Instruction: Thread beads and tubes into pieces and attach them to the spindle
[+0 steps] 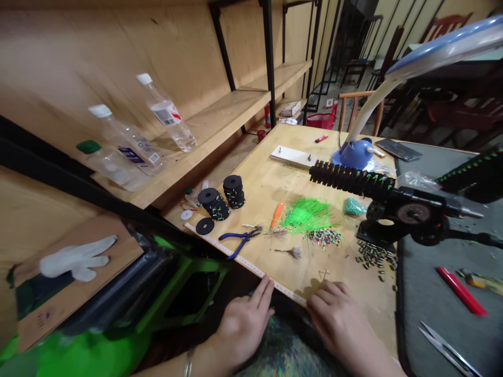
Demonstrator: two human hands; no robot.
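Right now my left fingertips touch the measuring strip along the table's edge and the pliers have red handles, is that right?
Not quite: the pliers have blue handles, not red, as the head view shows. Your left hand does touch the measuring strip.

I see narrow, pale measuring tape [247, 265], fine markings too small for me to read. Lies flat, straight along near edge of tabletop [255, 178]; one end at right hand [336, 314], left hand [244, 323] touching it.

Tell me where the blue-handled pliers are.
In the head view, the blue-handled pliers lie just left of centre on the table, by the measuring strip along its edge and left of the orange handle.
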